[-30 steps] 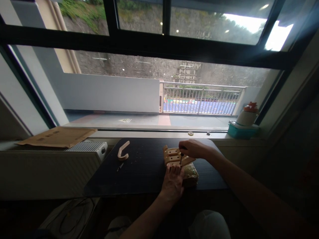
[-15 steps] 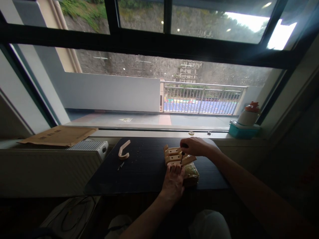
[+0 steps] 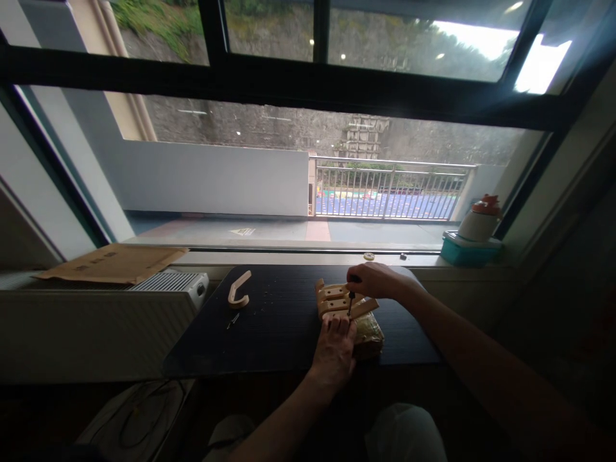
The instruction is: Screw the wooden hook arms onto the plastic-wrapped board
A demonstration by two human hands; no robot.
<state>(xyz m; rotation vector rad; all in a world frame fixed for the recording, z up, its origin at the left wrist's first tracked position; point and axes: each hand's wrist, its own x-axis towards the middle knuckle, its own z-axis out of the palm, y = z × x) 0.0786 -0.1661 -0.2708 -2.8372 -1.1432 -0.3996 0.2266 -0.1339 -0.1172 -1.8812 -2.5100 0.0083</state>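
My right hand (image 3: 374,280) is closed around the dark handle of a screwdriver (image 3: 351,303), held upright with its tip down at a wooden hook. Below it, my left hand (image 3: 334,353) has bent fingers pressing that nearest hook onto a block wrapped in shiny tape (image 3: 370,335); the fingers hide part of it. Further back on the block lie more curved wooden hooks (image 3: 333,304) side by side, with dark holes in them. A single J-shaped wooden hook (image 3: 235,294) rests apart on the left of the dark table (image 3: 283,346). Near it lie a few small screws (image 3: 233,321).
A brown envelope (image 3: 115,262) lies on the white radiator (image 3: 144,314) at left. On the windowsill at right, a white bottle with a red cap (image 3: 479,221) stands on a teal box (image 3: 466,250). A small roll (image 3: 368,256) sits on the sill behind the table.
Almost nothing differs. The screwdriver and my right hand show only a tiny shift, along with a slight shift of the whole view.
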